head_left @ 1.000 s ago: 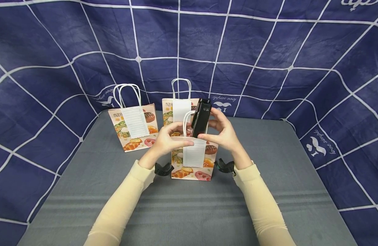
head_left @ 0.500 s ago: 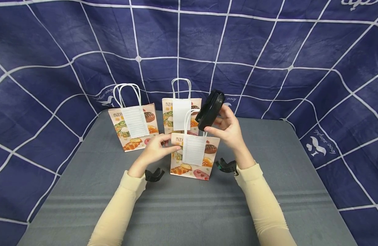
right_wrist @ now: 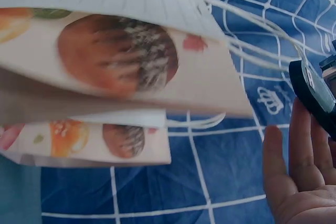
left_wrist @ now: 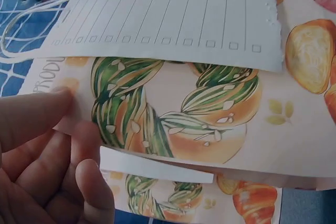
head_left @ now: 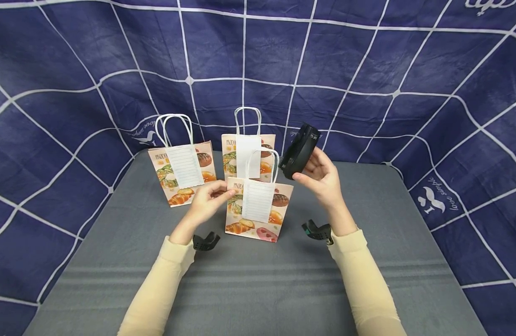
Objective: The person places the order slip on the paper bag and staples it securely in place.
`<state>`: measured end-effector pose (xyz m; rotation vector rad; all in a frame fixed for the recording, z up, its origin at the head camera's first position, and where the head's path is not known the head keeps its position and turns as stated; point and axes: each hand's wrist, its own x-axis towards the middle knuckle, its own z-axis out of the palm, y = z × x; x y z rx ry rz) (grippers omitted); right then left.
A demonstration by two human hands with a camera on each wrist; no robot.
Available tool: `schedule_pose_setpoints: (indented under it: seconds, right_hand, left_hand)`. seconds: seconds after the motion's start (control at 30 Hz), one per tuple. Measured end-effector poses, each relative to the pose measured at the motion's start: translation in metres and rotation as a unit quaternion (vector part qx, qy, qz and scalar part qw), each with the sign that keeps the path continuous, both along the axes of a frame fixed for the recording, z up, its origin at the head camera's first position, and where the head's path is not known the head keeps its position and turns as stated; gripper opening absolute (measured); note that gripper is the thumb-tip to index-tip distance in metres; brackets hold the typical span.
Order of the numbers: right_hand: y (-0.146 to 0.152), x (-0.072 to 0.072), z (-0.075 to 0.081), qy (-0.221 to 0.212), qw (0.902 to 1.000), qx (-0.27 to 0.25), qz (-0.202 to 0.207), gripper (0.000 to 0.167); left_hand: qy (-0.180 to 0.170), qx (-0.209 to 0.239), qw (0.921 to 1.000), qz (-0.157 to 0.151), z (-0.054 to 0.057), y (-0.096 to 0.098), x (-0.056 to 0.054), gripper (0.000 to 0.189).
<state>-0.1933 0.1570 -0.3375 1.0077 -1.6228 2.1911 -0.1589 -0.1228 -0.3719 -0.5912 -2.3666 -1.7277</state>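
A paper bag (head_left: 280, 200) printed with breads hangs slightly tilted at the middle of the head view. White handles rise from its top, and a lined paper slip (head_left: 257, 200) covers part of its front. My left hand (head_left: 205, 201) pinches the bag's upper left edge between thumb and fingers; the left wrist view shows the thumb (left_wrist: 34, 111) on the printed front. My right hand (head_left: 325, 184) holds a black stapler (head_left: 301, 151) up and to the right of the bag, apart from it. In the right wrist view the stapler (right_wrist: 310, 93) is partly cut off.
Two similar bags with slips stand behind: one at the left (head_left: 180, 196), one at the centre back (head_left: 229, 158), partly hidden by the front bag. A grey table (head_left: 258, 289) lies beneath, and a blue gridded cloth (head_left: 350, 56) hangs behind and at the sides.
The stapler has moved from the bag's top up and right in my right hand. My left hand has shifted to the bag's left edge, and the bag has moved left and tilted.
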Motion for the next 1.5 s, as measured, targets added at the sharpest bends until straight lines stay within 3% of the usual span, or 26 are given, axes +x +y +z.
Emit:
schedule_pose_setpoints:
  seconds: [0.27,0.6,0.93,1.07,1.23,1.5]
  right_hand:
    - [0.019,0.005,-0.018,-0.039,0.9987,-0.031,0.009,0.078]
    - [0.041,0.012,-0.048,-0.095,0.9951,0.008,-0.027,0.066]
    - [0.063,0.014,-0.078,-0.135,0.9875,0.072,-0.038,0.062]
    - [0.073,0.014,-0.090,-0.165,0.9783,0.116,-0.047,0.062]
    - [0.085,0.013,-0.106,-0.223,0.9583,0.170,-0.054,0.064]
    - [0.097,0.012,-0.125,-0.282,0.9348,0.214,-0.033,0.065]
  left_hand:
    - [0.001,0.044,0.9978,0.049,-0.007,-0.017,0.007,0.012]
    - [0.008,0.079,0.9898,0.119,-0.009,-0.043,0.015,0.010]
    - [0.000,0.102,0.9824,0.156,-0.009,-0.062,0.020,0.010]
    - [-0.006,0.113,0.9804,0.162,-0.010,-0.066,0.019,0.012]
    - [-0.010,0.123,0.9782,0.167,-0.013,-0.073,0.014,0.014]
    - [-0.032,0.123,0.9755,0.179,-0.036,-0.087,-0.002,0.014]
